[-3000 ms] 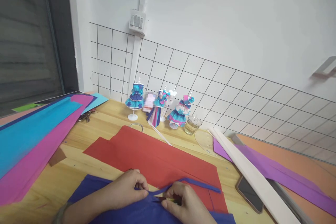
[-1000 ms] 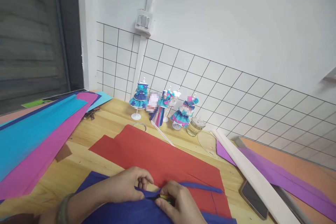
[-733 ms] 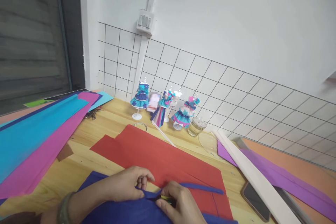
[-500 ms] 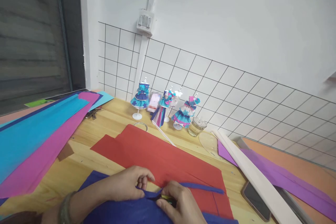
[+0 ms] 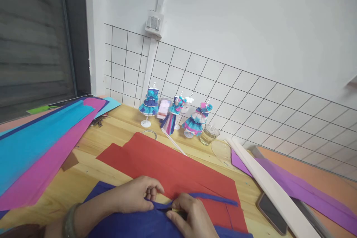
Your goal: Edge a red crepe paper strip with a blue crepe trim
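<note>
A large sheet of dark blue paper (image 5: 131,223) lies at the table's near edge, partly under my forearm. My left hand (image 5: 138,195) pinches its upper edge between thumb and fingers. Just to the right, my right hand (image 5: 192,214) grips small scissors (image 5: 181,213), whose yellow-green handles are mostly hidden by the fingers. The dark blades reach left into the blue paper, next to my left thumb. A narrow blue strip (image 5: 217,198) stretches rightward from behind my right hand, across red paper (image 5: 156,160).
Miniature dress forms (image 5: 149,106) in paper dresses stand by the grid wall, beside a glass jar (image 5: 209,135). Blue and pink sheets (image 5: 47,148) lie left. On the right are a pale roll (image 5: 273,186), purple paper (image 5: 301,189) and a phone (image 5: 272,214).
The scissors' blades and handles have shifted slightly in my right hand, with less of the yellow showing. My left hand keeps its place on the blue paper.
</note>
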{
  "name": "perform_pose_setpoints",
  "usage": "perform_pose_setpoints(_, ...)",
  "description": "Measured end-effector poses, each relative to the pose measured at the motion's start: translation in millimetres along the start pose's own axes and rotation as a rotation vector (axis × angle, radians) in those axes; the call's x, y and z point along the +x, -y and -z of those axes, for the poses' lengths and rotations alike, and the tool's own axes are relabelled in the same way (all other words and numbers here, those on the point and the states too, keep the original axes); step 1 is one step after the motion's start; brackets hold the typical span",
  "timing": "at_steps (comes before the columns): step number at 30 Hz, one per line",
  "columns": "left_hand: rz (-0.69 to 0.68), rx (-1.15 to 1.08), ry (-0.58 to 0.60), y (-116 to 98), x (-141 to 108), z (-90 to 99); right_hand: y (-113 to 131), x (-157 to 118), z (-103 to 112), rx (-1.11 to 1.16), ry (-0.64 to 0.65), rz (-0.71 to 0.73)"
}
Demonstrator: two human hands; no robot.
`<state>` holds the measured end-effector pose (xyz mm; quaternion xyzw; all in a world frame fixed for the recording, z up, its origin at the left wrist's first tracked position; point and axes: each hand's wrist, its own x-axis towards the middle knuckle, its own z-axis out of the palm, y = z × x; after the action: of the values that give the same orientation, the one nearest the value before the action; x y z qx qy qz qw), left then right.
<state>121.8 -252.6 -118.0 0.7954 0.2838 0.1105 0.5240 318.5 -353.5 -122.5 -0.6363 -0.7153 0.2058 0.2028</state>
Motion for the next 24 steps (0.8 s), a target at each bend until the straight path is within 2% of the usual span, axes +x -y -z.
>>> perform_pose_setpoints(9,0.008,0.019,0.004,-1,-1,0.5,0,0,-2,0.019,-0.004,-0.017)
perform_pose_setpoints(19,0.012,0.033,-0.034,13,1,7.4,1,1,-1,0.057,-0.013,-0.027)
perform_pose_setpoints(24,0.016,0.012,-0.024,13,1,8.6,2,0,-1,0.03,-0.003,-0.03)
